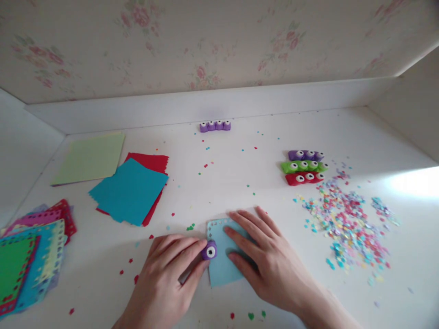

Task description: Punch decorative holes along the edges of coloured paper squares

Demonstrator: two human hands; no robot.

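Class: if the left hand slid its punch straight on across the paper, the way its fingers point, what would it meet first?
Probably the right hand, spread on the light blue paper just past the purple punch, though exact heights are hard to judge.

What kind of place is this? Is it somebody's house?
It looks like a craft table, maybe in a home. There's flowery wallpaper, a pile of colourful confetti, and a left hand holding a little purple punch.
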